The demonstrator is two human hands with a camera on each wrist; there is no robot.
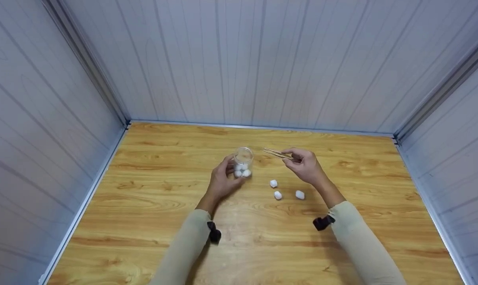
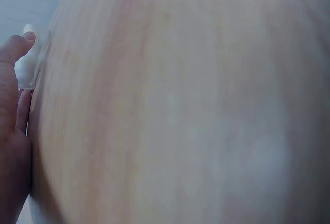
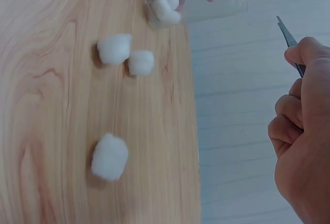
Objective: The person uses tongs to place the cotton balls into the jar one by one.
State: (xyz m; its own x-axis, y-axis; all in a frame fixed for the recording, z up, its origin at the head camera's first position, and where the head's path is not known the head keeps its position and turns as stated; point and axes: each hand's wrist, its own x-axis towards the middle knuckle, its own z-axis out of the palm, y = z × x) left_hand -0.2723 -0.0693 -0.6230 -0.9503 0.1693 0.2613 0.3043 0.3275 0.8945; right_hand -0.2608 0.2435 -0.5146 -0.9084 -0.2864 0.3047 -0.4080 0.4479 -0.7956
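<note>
A small clear glass jar [image 1: 243, 160] stands on the wooden table [image 1: 143, 206] with white cotton balls [image 1: 242, 171] in its bottom. My left hand [image 1: 223, 180] grips the jar from the left; in the left wrist view only the thumb [image 2: 18, 49] and a sliver of the jar [image 2: 26, 69] show. My right hand [image 1: 307, 166] pinches metal tweezers [image 1: 276, 153], whose tips point left toward the jar mouth and hold nothing. Three loose cotton balls lie on the table below that hand [image 1: 273, 183], [image 1: 278, 195], [image 1: 299, 194]. The right wrist view shows the jar [image 3: 206, 0], the tweezers [image 3: 290, 41] and the loose balls [image 3: 109, 156].
Pale panelled walls [image 1: 239, 59] close the table on the left, back and right. Bare wood stretches in front of and to both sides of the hands. A small black wrist camera [image 1: 322, 222] sits on each sleeve.
</note>
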